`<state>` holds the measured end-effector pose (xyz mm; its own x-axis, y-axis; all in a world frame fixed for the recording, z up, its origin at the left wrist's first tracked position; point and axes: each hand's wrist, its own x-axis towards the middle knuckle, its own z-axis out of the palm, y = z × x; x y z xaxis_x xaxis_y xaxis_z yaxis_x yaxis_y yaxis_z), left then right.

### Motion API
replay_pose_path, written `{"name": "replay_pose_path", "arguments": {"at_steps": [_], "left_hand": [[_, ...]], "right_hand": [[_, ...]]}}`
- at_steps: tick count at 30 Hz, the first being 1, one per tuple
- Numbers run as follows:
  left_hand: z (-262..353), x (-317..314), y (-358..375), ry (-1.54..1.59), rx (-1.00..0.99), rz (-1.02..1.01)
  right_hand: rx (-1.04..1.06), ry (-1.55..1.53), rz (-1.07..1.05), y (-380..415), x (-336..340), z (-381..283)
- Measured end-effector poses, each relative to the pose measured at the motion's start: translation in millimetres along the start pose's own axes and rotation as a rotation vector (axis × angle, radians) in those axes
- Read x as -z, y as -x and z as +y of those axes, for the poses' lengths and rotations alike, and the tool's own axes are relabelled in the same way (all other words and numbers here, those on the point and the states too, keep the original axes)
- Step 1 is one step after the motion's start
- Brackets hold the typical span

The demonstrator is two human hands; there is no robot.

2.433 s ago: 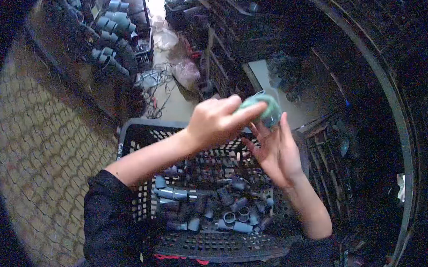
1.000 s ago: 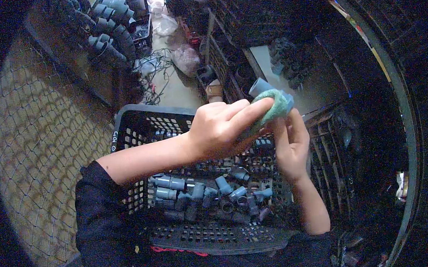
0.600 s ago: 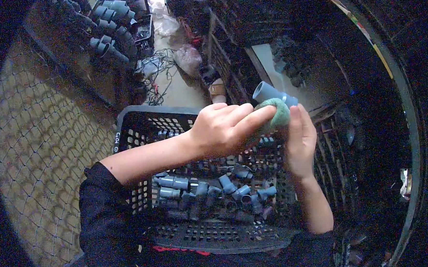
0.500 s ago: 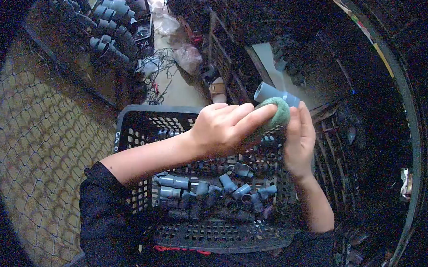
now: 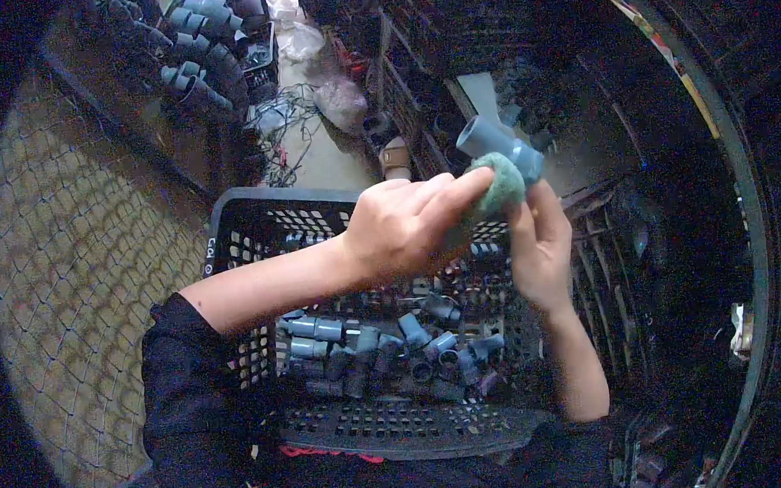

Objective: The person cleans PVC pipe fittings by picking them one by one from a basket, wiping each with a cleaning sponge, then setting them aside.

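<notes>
My left hand point(image 5: 398, 226) is closed around a green scouring pad point(image 5: 504, 185), which presses against the side of a blue-grey plastic pipe fitting point(image 5: 495, 139). The fitting is tilted, its open end pointing up and left. Its lower right end is gripped in the fingers of my right hand point(image 5: 541, 245). Below both hands stands a black plastic basket point(image 5: 291, 196) with perforated walls. Several grey pipe fittings point(image 5: 315, 327) lie loose in its bottom, partly hidden by my left forearm.
More grey fittings point(image 5: 192, 86) are heaped at the upper left. Tangled wires point(image 5: 283, 126) and plastic bags point(image 5: 341, 103) lie on the floor ahead. Wire mesh point(image 5: 84, 287) covers the left side; dark crates point(image 5: 609, 277) stand at the right.
The pipe fitting has moved slightly up and turned in my right hand. The pad has shifted slightly up and left along with my left fingers.
</notes>
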<state>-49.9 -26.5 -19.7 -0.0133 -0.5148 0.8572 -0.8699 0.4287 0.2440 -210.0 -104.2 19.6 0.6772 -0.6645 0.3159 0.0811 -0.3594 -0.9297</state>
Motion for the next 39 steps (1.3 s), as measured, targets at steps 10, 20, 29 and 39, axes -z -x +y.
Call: {"name": "replay_pose_path", "arguments": {"at_steps": [10,20,29,39], "left_hand": [[-4,-2,3,-0.049,-0.049,-0.012],[-4,-4,9,0.007,-0.012,-0.053],[-7,-5,6,0.072,0.025,0.015],[-11,-2,10,0.065,-0.046,-0.065]], "right_hand": [[-0.120,-0.218,-0.001,-1,5,1],[-0.151,-0.193,0.037,-1,6,4],[0.117,0.133,-0.012,-6,1,6],[-0.100,-0.232,0.004,-7,3,11]]}}
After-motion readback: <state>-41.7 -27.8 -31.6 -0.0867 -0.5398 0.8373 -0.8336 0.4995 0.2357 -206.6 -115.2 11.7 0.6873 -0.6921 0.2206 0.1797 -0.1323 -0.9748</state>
